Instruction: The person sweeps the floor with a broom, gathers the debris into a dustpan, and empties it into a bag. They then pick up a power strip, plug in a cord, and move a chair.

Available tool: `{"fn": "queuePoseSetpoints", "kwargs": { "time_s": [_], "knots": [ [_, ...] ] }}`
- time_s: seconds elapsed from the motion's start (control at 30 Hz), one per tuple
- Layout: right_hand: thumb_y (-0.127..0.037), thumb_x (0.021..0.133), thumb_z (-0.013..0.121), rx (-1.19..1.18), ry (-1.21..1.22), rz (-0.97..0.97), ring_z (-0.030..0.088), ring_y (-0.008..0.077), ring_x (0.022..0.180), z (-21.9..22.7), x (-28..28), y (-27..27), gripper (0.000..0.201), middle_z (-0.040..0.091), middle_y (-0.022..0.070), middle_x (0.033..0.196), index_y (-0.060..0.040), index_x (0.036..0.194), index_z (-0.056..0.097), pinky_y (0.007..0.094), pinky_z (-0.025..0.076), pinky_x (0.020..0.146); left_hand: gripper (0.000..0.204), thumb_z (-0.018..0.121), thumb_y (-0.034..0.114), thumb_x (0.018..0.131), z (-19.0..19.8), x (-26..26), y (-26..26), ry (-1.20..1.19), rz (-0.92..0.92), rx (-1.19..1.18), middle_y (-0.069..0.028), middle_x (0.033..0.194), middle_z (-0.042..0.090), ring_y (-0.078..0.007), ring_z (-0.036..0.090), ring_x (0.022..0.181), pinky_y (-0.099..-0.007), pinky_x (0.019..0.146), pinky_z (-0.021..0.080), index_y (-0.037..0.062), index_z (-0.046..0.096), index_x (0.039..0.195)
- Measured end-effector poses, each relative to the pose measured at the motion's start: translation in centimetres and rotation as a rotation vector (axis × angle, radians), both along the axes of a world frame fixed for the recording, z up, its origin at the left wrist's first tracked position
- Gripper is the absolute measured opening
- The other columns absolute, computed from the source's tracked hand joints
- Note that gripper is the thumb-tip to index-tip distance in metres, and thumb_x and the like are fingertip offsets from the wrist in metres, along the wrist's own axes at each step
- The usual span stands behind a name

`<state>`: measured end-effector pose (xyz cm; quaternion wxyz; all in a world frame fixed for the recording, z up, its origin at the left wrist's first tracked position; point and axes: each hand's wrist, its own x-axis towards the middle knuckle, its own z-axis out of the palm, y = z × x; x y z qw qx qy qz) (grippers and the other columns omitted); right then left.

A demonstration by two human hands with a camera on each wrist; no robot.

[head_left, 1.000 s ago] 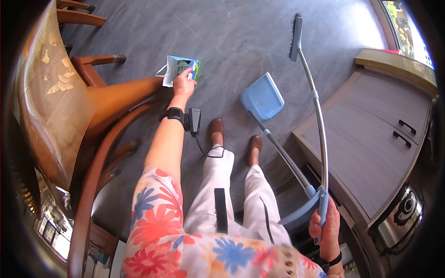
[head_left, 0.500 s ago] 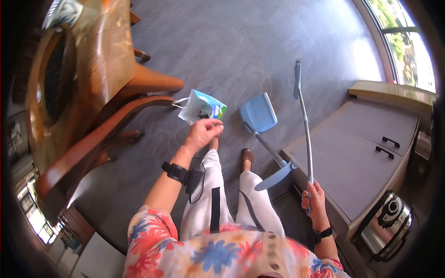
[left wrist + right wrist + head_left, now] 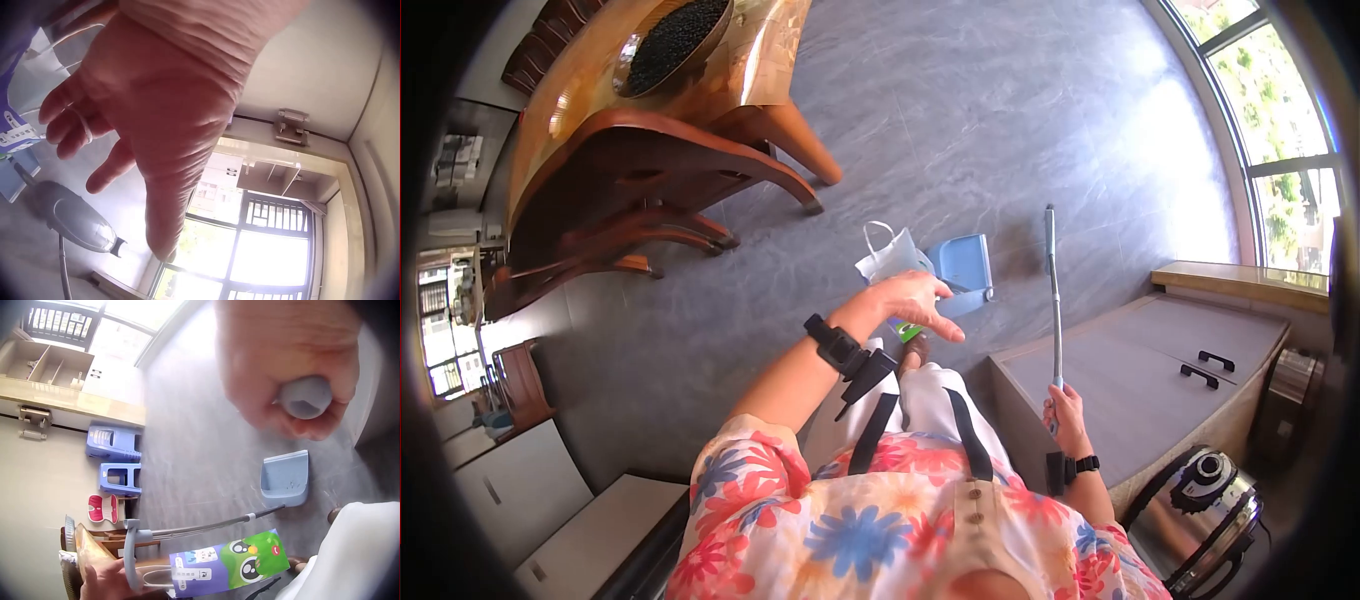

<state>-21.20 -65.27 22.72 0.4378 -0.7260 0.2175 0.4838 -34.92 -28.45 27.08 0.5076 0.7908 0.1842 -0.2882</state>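
My left hand (image 3: 915, 300) reaches forward with thumb and index finger spread. Its other fingers curl by the white handles of a small owl-print carrier bag (image 3: 231, 562), which hangs below the hand; the exact hold is partly hidden. Just beyond the spread thumb in the left wrist view is the blue grip (image 3: 78, 215) of the long-handled dustpan. The dustpan's scoop (image 3: 962, 265) lies flat on the floor, with specks inside in the right wrist view. My right hand (image 3: 1065, 410) grips the pole of a broom (image 3: 1055, 310), whose head rests on the floor further out.
A wooden chair (image 3: 660, 170) and a table with a bowl of dark beans (image 3: 675, 45) stand to the left. Grey cabinets (image 3: 1120, 360) and a steel appliance (image 3: 1200, 510) are on the right. Blue stools (image 3: 119, 478) stand by the wall.
My left hand has brought the bag back from the chair side toward the dustpan, its thumb and index finger now spread. The dustpan grip has left the right hand; the broom remains held there.
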Motion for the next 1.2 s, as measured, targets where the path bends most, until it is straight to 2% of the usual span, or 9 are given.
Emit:
{"fn": "queuePoseSetpoints", "kwargs": {
  "time_s": [0.13,0.2,0.53,0.7,0.8,0.87,0.97,1.17,1.2],
  "knots": [
    [-0.012,0.082,0.054,-0.021,-0.061,0.055,0.040,0.0091,0.040,-0.6,1.0,-0.2,0.013,0.042,0.0005,0.056,-0.0054,0.089,0.045,0.0257,0.036,0.034,0.075,0.072,0.050,0.057,-2.4,0.5,-2.9,0.001,0.011,0.188,-0.0196,0.106,0.061,-0.0313,0.057,0.101,-0.0382,0.086,0.045,-0.0010,0.058,0.110],
    [-0.012,0.080,0.054,0.126,-0.192,0.181,0.040,0.0103,0.039,-3.4,1.7,-3.0,0.013,0.042,0.0012,0.056,-0.0048,0.081,0.044,0.0259,0.036,0.033,0.052,0.071,0.047,0.056,-4.8,0.6,-4.0,-0.017,0.045,0.249,-0.0175,0.080,0.064,-0.0304,0.063,0.078,-0.0400,0.068,0.050,0.0013,0.066,0.080],
    [-0.004,0.078,0.049,0.012,-0.174,0.156,0.044,0.0195,0.038,-4.3,4.5,-2.1,0.007,0.043,0.0072,0.050,0.0019,0.079,0.045,0.0348,0.036,0.033,0.046,0.074,0.040,0.058,-1.0,-7.1,-4.7,0.035,0.343,0.332,-0.0151,0.088,0.065,-0.0303,0.063,0.086,-0.0385,0.074,0.050,0.0063,0.067,0.087],
    [-0.001,0.078,0.046,-0.064,-0.121,0.232,0.044,0.0202,0.037,-6.0,5.1,-1.3,0.005,0.040,0.0072,0.047,0.0000,0.077,0.041,0.0365,0.035,0.032,0.043,0.071,0.040,0.056,-0.9,-14.5,-4.9,-0.003,0.517,0.333,-0.0160,0.081,0.065,-0.0309,0.063,0.079,-0.0385,0.071,0.050,0.0053,0.067,0.082],
    [-0.013,0.078,0.049,0.100,-0.192,0.587,0.050,0.0205,0.042,-3.9,3.1,0.0,0.023,0.046,0.0082,0.049,-0.0024,0.058,0.046,0.0339,0.038,0.038,0.042,0.068,0.042,0.055,-1.3,-19.8,-5.7,-0.026,0.682,0.358,-0.0135,0.071,0.064,-0.0294,0.063,0.068,-0.0382,0.063,0.050,0.0059,0.066,0.075],
    [-0.011,0.081,0.047,0.045,-0.093,0.602,0.048,0.0198,0.041,-4.8,1.8,0.5,0.025,0.045,0.0074,0.048,-0.0043,0.057,0.045,0.0329,0.038,0.038,0.043,0.069,0.044,0.054,-0.4,-23.1,-6.4,0.022,0.821,0.351,-0.0132,0.068,0.063,-0.0292,0.062,0.066,-0.0383,0.062,0.049,0.0051,0.065,0.072],
    [-0.005,0.081,0.048,-0.039,0.020,0.563,0.044,0.0183,0.039,-6.0,-1.1,1.6,0.008,0.043,0.0070,0.052,-0.0028,0.083,0.040,0.0335,0.039,0.034,0.048,0.070,0.046,0.055,-0.6,-29.7,-7.3,-0.003,0.957,0.373,-0.0162,0.070,0.063,-0.0311,0.062,0.067,-0.0385,0.063,0.049,0.0020,0.065,0.075],
    [-0.003,0.081,0.047,-0.157,0.005,0.772,0.043,0.0185,0.038,-3.4,-12.0,6.9,0.009,0.041,0.0070,0.052,-0.0032,0.081,0.037,0.0346,0.038,0.033,0.048,0.073,0.041,0.057,-5.7,-44.7,-9.8,-0.121,1.247,0.390,-0.0192,0.069,0.063,-0.0297,0.064,0.066,-0.0364,0.062,0.049,-0.0027,0.064,0.074],
    [-0.003,0.081,0.046,-0.159,0.017,0.810,0.043,0.0183,0.038,-2.6,-14.3,7.8,0.009,0.042,0.0069,0.051,-0.0031,0.081,0.037,0.0347,0.038,0.033,0.047,0.073,0.040,0.057,-3.8,-46.5,-9.8,-0.013,1.317,0.309,-0.0176,0.068,0.064,-0.0273,0.064,0.065,-0.0353,0.062,0.049,-0.0023,0.065,0.076]
  ]
}}
